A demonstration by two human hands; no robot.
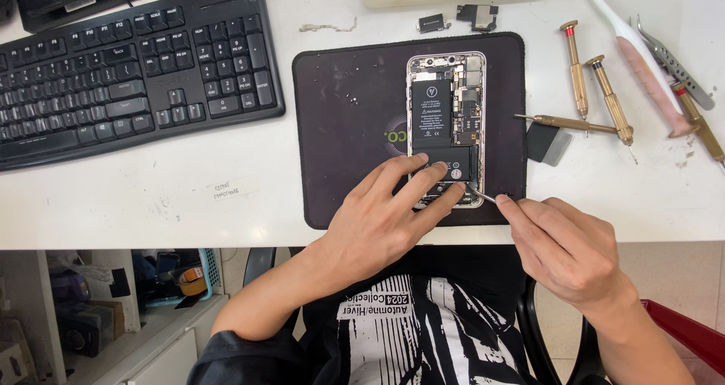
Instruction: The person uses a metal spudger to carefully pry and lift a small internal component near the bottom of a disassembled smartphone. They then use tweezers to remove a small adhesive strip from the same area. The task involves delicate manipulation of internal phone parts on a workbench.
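While pinning the opened, back-less smartphone with exposed black battery and circuit boards (446, 121) on the dark rectangular work mat (340, 121), left hand (385, 219) presses fingertips flat on the lower end, grasping nothing. Right hand (566, 245) pinches a thin metal probe-like tool (483, 196), tip at the phone's bottom right corner. Looks like mid-disassembly, working the lower edge; likely needs a steady, shallow tip. Brass-handled screwdrivers (596, 98) parked well apart, right of mat.
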